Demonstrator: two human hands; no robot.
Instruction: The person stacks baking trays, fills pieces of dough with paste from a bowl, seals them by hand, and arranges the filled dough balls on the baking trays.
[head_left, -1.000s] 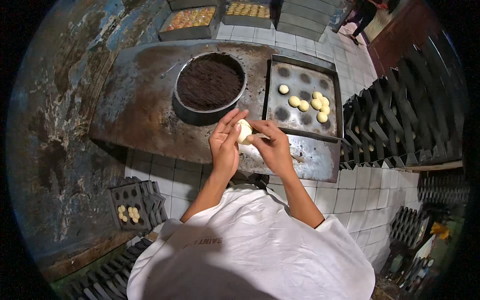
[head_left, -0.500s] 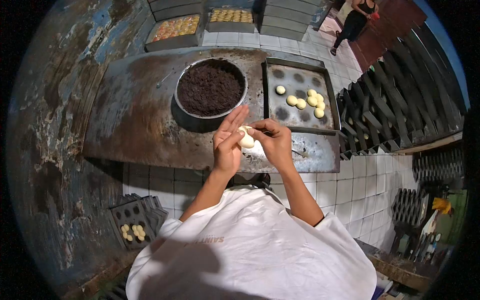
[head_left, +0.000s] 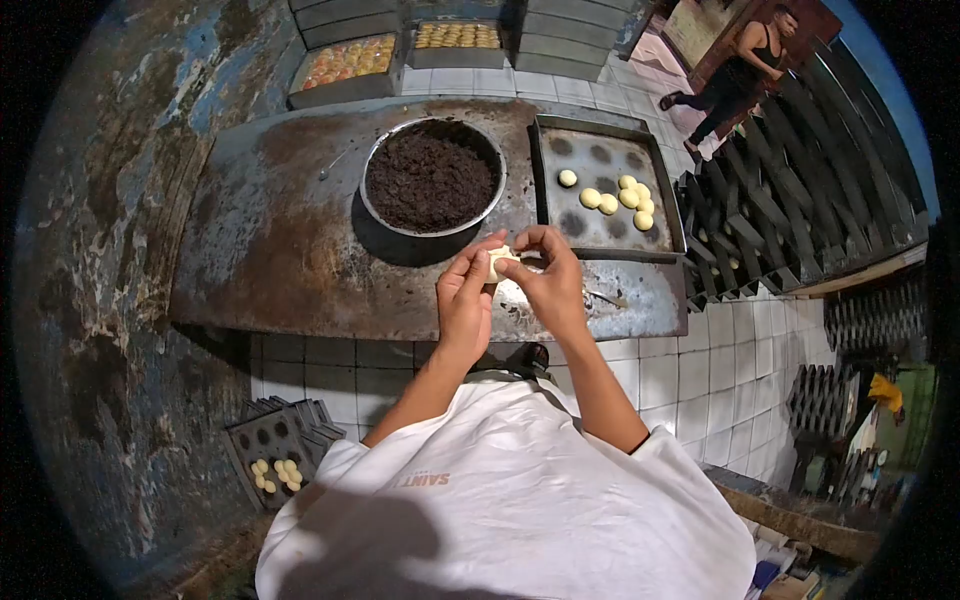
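Both my hands meet over the table's near side, around a piece of pale dough (head_left: 499, 265). My left hand (head_left: 464, 300) cups it from the left, thumb and fingers closed on it. From the other side my right hand (head_left: 552, 285) pinches the dough's edge between thumb and fingers. Just beyond them stands a round metal bowl (head_left: 367, 205) filled with a dark brown crumbly filling (head_left: 432, 178). To its right lies a metal tray (head_left: 560, 128) with several pale dough balls (head_left: 608, 204) on it, some touching one another.
A thin utensil (head_left: 606, 299) lies on the worn table (head_left: 270, 240) near my right hand. Stacked dark trays (head_left: 790, 190) rise at the right. More trays with dough balls (head_left: 270, 440) sit low at the left. A person (head_left: 735, 80) is at the back right.
My left fingers have curled in around the dough, which had rested on a flatter hand. The person at the back has moved right and nearer. The view has shifted slightly.
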